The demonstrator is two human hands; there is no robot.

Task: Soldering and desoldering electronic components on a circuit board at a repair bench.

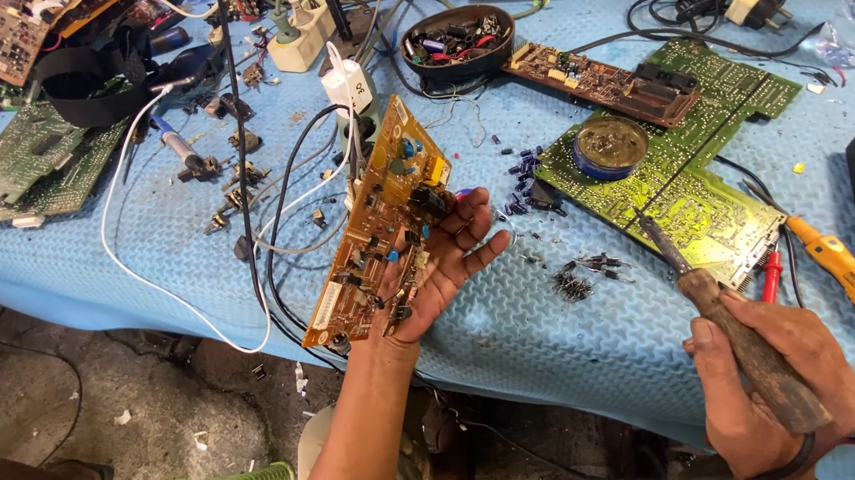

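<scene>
You're holding the tan rectangular circuit board up off the bench in your left hand, tilted on edge with the component side facing you. Your fingers are spreading out behind it and cradling it from the back, thumb low near the bottom edge, so it's an open-palmed support rather than a tight pinch.

Your right hand is wrapping firmly around the dark brown wooden handle of the soldering iron, fingers fully closing on it. The iron's metal tip is pointing up and away from you, hovering over the near edge of the big green L-shaped circuit board, which is lying flat on the blue textured table cover.

Taking that green board as the landmark: the tan board is well off to its left, raised above the cover. A round blue tin is sitting on top of the green board's left part. A brown narrow board is lying just beyond it. Small dark loose components are scattering on the cover just left of its near corner. A yellow-handled screwdriver is lying just right of it, close to your right hand. A black oval bowl of parts is sitting beyond it, further left.
</scene>
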